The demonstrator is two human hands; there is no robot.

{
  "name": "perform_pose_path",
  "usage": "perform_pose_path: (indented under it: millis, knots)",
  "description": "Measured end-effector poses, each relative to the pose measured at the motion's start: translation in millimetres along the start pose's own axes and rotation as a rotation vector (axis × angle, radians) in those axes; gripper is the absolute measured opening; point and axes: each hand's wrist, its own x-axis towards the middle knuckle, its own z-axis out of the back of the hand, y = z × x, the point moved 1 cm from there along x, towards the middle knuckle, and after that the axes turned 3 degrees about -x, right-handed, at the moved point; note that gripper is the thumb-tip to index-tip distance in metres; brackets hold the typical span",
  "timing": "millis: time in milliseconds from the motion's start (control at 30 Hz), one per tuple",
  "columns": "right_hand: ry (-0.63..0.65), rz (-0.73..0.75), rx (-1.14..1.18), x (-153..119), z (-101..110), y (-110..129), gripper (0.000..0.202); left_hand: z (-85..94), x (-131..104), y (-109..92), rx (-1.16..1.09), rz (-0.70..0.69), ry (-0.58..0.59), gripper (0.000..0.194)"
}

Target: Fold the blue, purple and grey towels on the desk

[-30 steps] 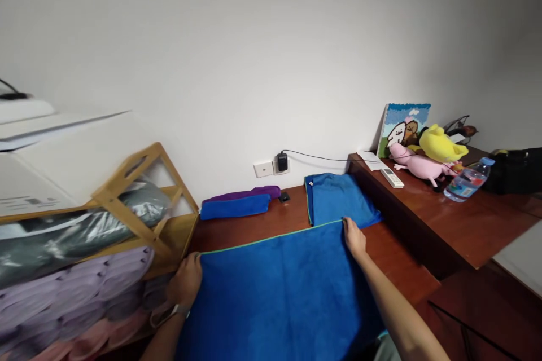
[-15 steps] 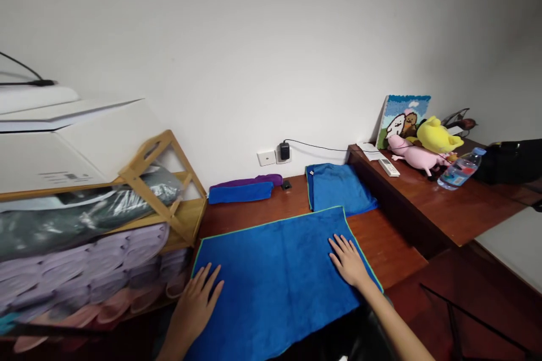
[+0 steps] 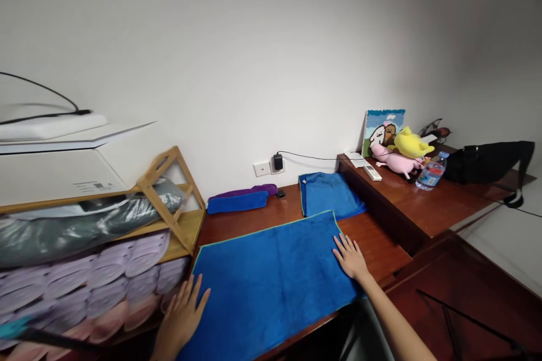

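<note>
A blue towel (image 3: 271,279) with a light green edge lies spread out on the brown wooden tabletop (image 3: 292,201). My left hand (image 3: 182,310) rests at the towel's left side, fingers stretched out. On its right edge lies my right hand (image 3: 350,258), palm down with the fingers apart. Behind the spread towel sits a folded blue towel (image 3: 330,194). Against the wall lie a long folded blue cloth (image 3: 237,202) and a purple cloth (image 3: 258,189).
On the left, a wooden rack (image 3: 186,231) holds slippers (image 3: 108,262), a plastic-wrapped bundle and a white box (image 3: 55,175). The raised desk (image 3: 406,208) at right carries plush toys (image 3: 396,161), a water bottle (image 3: 432,172), a remote (image 3: 372,173) and a black bag (image 3: 483,163). A charger (image 3: 278,161) is plugged into the wall.
My left hand has slid left and toward me, onto the towel's edge. My right hand has moved out to the right edge. The camera view has shifted a little.
</note>
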Motion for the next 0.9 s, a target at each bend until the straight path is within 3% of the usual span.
perform_pose_path:
  millis: [100,167,233,300,367,400,500,600,700,800,900]
  knots:
    - [-0.029,-0.008,0.014,-0.5,8.2,0.8,0.065,4.1,4.3,-10.4,0.008,-0.029,-0.058,0.073]
    - [-0.084,0.046,0.047,5.2,12.1,27.8,0.066,11.6,15.8,-42.7,0.007,-0.060,-0.116,0.075]
    - [-0.131,0.156,0.107,16.4,14.2,75.1,0.066,20.4,34.6,-91.6,-0.020,-0.113,-0.119,0.076]
    - [-0.132,0.302,0.183,31.0,14.0,131.2,0.066,26.5,55.7,-142.8,-0.069,-0.215,-0.051,0.068]
    - [-0.082,0.376,0.242,44.3,10.9,179.7,0.065,26.3,71.5,-177.7,-0.090,-0.211,0.014,0.064]
    - [-0.050,0.378,0.258,48.7,8.2,197.4,0.065,23.2,74.8,-185.9,-0.089,-0.175,0.039,0.064]
    - [0.022,0.307,0.257,47.0,-3.7,221.3,0.066,4.4,60.9,-178.6,-0.077,-0.061,0.039,0.068]
    - [0.033,0.273,0.246,24.2,-16.3,220.5,0.068,-15.0,25.7,-154.5,-0.060,-0.035,-0.024,0.073]
    - [0.011,0.273,0.273,2.4,-21.1,218.6,0.069,-17.2,4.3,-144.4,-0.044,-0.055,-0.064,0.072]
    - [-0.039,0.255,0.274,5.6,-17.0,216.7,0.067,-4.5,14.6,-146.7,-0.051,-0.070,-0.079,0.069]
    - [-0.026,0.230,0.206,30.2,-12.8,202.1,0.064,5.1,39.3,-141.0,-0.069,-0.059,-0.038,0.067]
